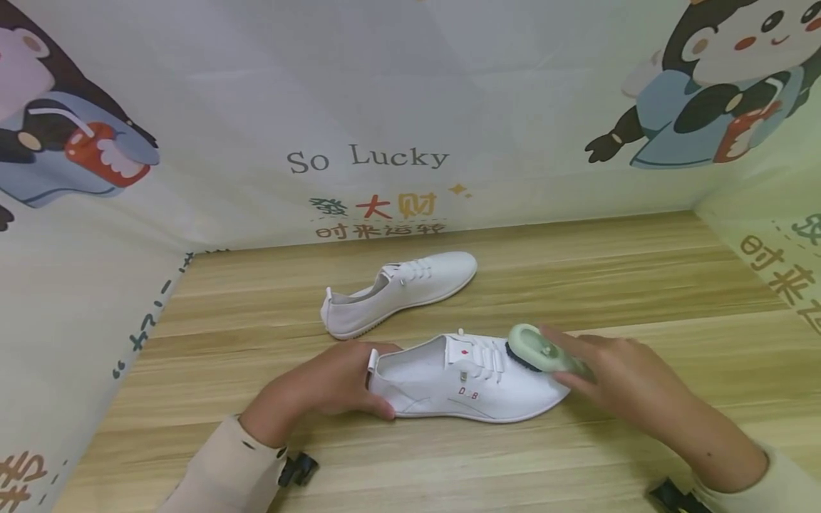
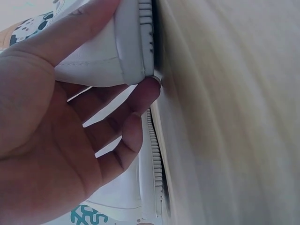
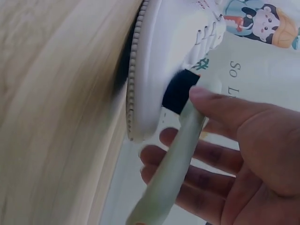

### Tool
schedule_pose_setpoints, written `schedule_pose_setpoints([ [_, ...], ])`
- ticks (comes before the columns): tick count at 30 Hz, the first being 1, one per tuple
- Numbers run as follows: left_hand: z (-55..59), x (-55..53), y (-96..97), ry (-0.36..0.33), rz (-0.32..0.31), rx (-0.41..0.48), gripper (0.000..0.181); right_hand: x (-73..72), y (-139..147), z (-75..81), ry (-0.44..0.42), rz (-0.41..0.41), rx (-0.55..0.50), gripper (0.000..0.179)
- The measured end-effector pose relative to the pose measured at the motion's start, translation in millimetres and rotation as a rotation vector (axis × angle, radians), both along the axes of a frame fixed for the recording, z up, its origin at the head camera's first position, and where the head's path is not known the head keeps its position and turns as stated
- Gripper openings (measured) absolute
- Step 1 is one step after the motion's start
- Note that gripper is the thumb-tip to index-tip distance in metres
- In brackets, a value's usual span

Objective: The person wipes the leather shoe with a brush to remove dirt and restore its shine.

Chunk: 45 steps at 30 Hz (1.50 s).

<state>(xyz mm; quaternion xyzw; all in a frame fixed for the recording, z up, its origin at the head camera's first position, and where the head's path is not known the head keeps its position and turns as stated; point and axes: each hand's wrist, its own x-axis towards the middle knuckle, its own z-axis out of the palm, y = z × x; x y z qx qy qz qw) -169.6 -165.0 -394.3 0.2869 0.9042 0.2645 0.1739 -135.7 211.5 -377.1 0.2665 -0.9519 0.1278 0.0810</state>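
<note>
A white lace-up shoe [image 1: 423,388] stands on the wood-patterned surface, its toe pointing right. My left hand [image 1: 336,377] grips it around the heel, thumb on the near side and the other fingers behind. In the right hand [image 1: 625,377] is a pale green brush [image 1: 537,348], held by its handle. Its dark bristles [image 3: 179,91] touch the upper of the shoe near the toe, just ahead of the laces. Behind lies the second white shoe [image 1: 426,281], upright and apart from both hands, toe toward the right.
Wood-patterned flooring [image 1: 635,285] spreads under both shoes. A pale printed sheet [image 1: 385,85] with cartoon figures and lettering rises at the back and along both sides. Small black clips [image 1: 298,470] sit by the sleeves.
</note>
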Motion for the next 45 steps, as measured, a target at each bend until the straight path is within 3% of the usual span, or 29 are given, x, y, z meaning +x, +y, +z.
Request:
schedule_pose_setpoints([
  [11,0.4,1.5,1.6,-0.012,0.009,0.016,0.053,7.0,11,7.0,-0.102,0.109,0.034,0.056],
  [18,-0.2,1.7,0.4,-0.023,0.014,0.027,0.053,5.2,18,7.9,-0.16,0.057,0.071,0.059],
  [24,-0.7,1.6,0.0,-0.027,0.015,0.035,0.053,2.7,18,5.8,-0.155,-0.006,0.067,0.059],
  [32,0.6,1.8,0.5,-0.019,0.016,0.03,0.053,0.1,10,2.1,-0.061,-0.039,0.055,0.061],
  [37,1.3,2.0,0.3,-0.027,0.025,0.031,0.054,1.3,1,0.0,-0.043,-0.002,0.033,0.063],
  [45,0.2,1.5,0.1,-0.027,0.022,0.031,0.052,7.9,-1,2.1,-0.1,0.056,0.041,0.061],
])
